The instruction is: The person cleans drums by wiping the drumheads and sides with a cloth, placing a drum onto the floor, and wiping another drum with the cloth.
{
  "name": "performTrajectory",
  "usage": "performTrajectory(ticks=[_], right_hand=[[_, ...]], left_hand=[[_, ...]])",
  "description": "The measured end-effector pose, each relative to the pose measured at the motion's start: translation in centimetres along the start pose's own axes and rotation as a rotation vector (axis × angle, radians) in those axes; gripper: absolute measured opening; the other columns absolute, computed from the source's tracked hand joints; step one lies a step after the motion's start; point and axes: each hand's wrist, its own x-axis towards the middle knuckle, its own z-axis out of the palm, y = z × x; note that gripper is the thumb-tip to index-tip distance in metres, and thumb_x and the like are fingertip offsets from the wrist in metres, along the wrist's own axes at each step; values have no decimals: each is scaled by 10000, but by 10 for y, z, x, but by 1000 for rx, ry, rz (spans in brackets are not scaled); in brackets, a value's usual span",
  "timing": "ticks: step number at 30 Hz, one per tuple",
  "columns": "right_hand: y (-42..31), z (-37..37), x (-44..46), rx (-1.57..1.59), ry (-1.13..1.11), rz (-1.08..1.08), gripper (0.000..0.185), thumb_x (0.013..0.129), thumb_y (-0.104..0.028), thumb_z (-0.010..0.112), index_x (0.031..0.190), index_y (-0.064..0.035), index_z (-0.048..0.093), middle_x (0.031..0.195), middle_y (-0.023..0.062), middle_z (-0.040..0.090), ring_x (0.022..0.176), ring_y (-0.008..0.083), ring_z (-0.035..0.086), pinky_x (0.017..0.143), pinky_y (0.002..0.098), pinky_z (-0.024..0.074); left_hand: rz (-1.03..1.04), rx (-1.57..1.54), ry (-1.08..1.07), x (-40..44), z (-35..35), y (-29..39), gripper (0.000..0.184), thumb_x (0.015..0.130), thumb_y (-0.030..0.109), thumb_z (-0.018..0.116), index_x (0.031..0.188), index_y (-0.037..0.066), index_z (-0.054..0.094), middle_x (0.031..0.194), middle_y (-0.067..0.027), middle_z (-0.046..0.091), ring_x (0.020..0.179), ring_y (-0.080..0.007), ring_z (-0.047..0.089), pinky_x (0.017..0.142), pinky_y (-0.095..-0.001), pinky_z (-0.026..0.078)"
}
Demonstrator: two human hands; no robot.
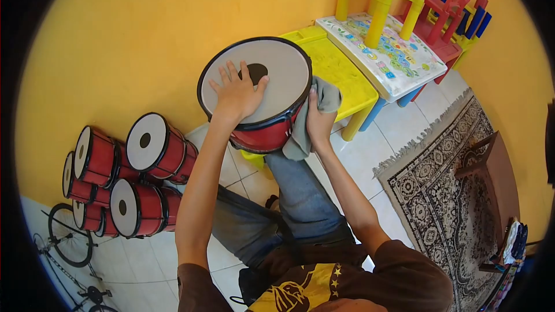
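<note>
A red drum (263, 138) with a black rim, a pale head and a dark round spot in the middle is tilted in front of me, above my knee. My left hand (238, 93) lies flat on the drum head with fingers spread, just left of the dark spot. At the drum's right side, my right hand (319, 120) grips a grey-green cloth (299, 136), which lies against the red shell. Part of the cloth folds over the top of that hand. The drum's underside is hidden.
Several red drums (136, 207) are stacked at the left by the yellow wall, with a bicycle (70, 236) below them. A yellow table (341, 72), a white printed table (425, 74) and stacked plastic chairs (378, 17) stand ahead right. A patterned rug (433, 196) covers tiles at right.
</note>
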Motion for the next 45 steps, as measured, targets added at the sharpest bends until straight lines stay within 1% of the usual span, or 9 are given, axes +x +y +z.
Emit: performTrajectory(ticks=[5,13,18,22,27,33,39,42,45], right_hand=[[70,5,16,-136,-120,90,303,1004,-213,506,1168,26,593,1119,199,648,1065,357,608,945,397,444],[17,-12,-10,-137,-126,-144,330,1000,-220,527,1229,15,560,1189,197,577,1138,339,556,1003,386,399],[69,-7,33,-31,-209,328,488,990,-370,548,1306,2,541,1300,165,574,1188,303,555,1044,365,396],[74,4,55,237,-229,361,503,993,-395,540,1314,-8,555,1294,152,610,1210,279,562,1023,363,418],[96,4,47,164,-314,179,510,982,-387,555,1312,2,550,1324,177,580,1271,299,510,1064,370,374],[26,-27,-4,45,-182,95,365,972,-267,575,1175,36,586,1187,199,585,1108,331,559,995,390,409],[-5,-31,-70,7,-291,99,303,954,-195,585,1142,42,562,1067,182,570,1057,335,547,947,377,419],[-13,-29,-88,-60,-326,8,259,988,-196,540,1125,21,572,1066,121,590,1026,241,559,945,343,424],[-14,-21,-69,123,-96,115,296,981,-197,546,1150,45,558,1101,175,581,1081,325,543,982,373,398]], left_hand=[[9,-10,-8,-5,1,-1,873,962,639,296,1532,-14,198,1580,-313,115,1469,-490,70,1127,-685,49],[-17,15,2,-3,3,0,868,959,655,294,1541,18,198,1584,-295,131,1472,-473,92,1133,-675,74],[5,-15,-17,-6,-4,3,867,964,633,298,1535,-10,192,1584,-304,114,1469,-488,75,1134,-676,48],[5,1,-19,-6,-2,1,868,963,633,304,1537,-7,189,1584,-304,112,1468,-490,72,1132,-679,55],[54,13,-48,-3,-5,-4,872,957,640,324,1542,7,188,1584,-303,116,1474,-472,81,1142,-663,64],[426,26,48,14,-4,-39,693,975,614,345,1532,203,325,1562,-314,181,1479,-416,145,1164,-613,115],[256,307,119,16,-20,-34,516,1013,541,338,1499,368,362,1528,-313,266,1455,-446,189,1156,-600,170],[124,-38,-33,27,-5,-36,513,1023,532,302,1507,370,342,1543,-315,233,1458,-460,175,1158,-606,146],[62,-39,48,19,8,-28,523,1025,525,269,1519,362,318,1559,-317,192,1465,-462,155,1161,-610,118]])
